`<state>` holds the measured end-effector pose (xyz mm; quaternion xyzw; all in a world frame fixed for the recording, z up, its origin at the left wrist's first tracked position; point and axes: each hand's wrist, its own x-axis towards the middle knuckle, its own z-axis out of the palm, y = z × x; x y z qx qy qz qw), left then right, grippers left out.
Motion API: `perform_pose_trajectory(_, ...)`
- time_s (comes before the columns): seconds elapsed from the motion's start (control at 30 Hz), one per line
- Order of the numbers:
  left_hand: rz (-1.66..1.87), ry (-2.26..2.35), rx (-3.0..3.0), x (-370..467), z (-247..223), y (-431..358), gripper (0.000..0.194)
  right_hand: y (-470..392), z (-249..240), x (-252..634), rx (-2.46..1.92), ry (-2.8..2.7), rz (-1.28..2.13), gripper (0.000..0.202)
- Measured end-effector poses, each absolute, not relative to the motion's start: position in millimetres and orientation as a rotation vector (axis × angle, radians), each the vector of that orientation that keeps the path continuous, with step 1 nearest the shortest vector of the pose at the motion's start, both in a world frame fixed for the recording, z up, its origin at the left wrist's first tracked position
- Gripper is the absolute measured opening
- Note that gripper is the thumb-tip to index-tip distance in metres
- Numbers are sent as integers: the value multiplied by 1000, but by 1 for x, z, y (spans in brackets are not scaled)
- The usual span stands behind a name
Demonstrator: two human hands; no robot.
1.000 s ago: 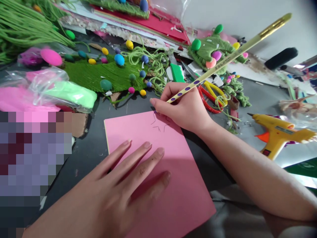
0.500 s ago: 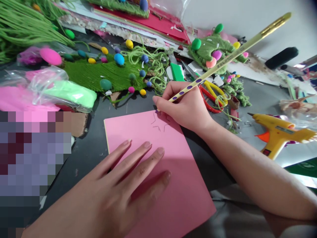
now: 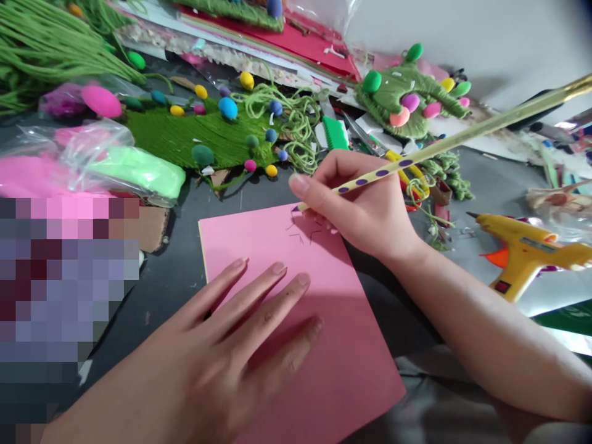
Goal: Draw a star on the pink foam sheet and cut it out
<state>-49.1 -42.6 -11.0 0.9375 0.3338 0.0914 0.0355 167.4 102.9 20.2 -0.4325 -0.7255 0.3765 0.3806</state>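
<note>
A pink sheet (image 3: 342, 345) lies on the dark table, with a partial star outline (image 3: 303, 233) in thin dark lines near its top right corner. Spread over the sheet's left part is my left hand (image 3: 231, 345), fingers apart and holding nothing. My right hand (image 3: 365, 203) is closed round a pale yellow pencil (image 3: 400, 165) with purple dots. The pencil's tip touches the sheet at its top edge, and its gold end points up to the right. My right fingers partly cover the sheet's corner.
Beyond the sheet lie a green yarn-wrapped piece (image 3: 176, 139) with coloured balls, bagged green foam (image 3: 143, 172) and yellow-handled scissors (image 3: 419, 179). A yellow glue gun (image 3: 522, 246) rests at the right. Green yarn (image 3: 55, 49) is heaped at the upper left.
My right hand has turned and shifted slightly right, and the pencil leans lower to the right. Its tip stays near the sheet's top edge. My left hand is nearly unchanged.
</note>
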Motion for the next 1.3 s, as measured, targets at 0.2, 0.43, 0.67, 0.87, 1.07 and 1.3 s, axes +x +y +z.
perform_pose_trajectory(0.2,296,1068,2818,-50,-10,-41,83,96,24,163,-1130,-1845,1075,42)
perform_pose_trajectory(0.43,278,1055,2811,-48,-10,-41,88,99,20,158,-1161,-1846,1062,40)
perform_pose_trajectory(0.67,270,1042,2786,-49,-10,-40,88,100,13,155,-1175,-1824,1031,40)
perform_pose_trajectory(0.87,281,1055,2815,-48,-10,-40,87,99,13,155,-1168,-1811,1065,35)
perform_pose_trajectory(1.07,330,1054,2838,-48,-13,-40,84,100,13,155,-1170,-1792,1070,36)
perform_pose_trajectory(1.3,366,1050,2838,-48,-16,-40,81,98,13,155,-1176,-1822,1050,32)
